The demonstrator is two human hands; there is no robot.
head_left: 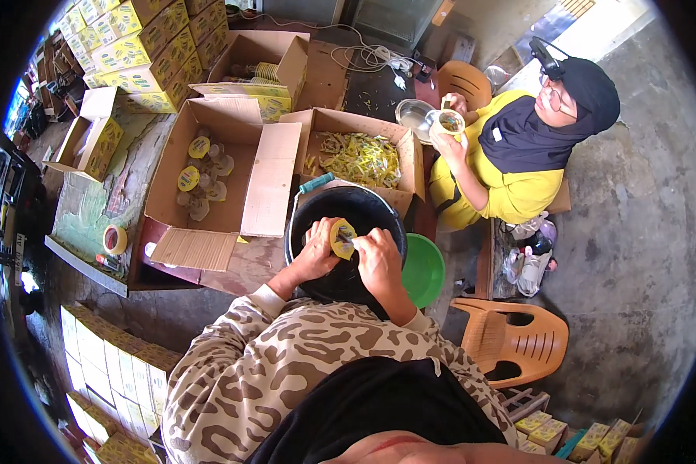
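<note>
Above a black bucket with a teal-sleeved handle, my left hand grips a small plastic cup whose yellow printed lid faces up. The lid looks torn or lifted at its right edge, where dark contents or a gap shows. My right hand is closed in a pinch against that edge, with something small and pale at its fingertips that I cannot make out. To the left, an open cardboard box holds several clear cups, some with yellow lids. The bucket's dark inside hides its contents.
Beyond the bucket stands a box of yellow strips. A green basin sits at right, near an orange chair. A co-worker in yellow holds a cup. Stacked cartons rise far left; a tape roll lies left.
</note>
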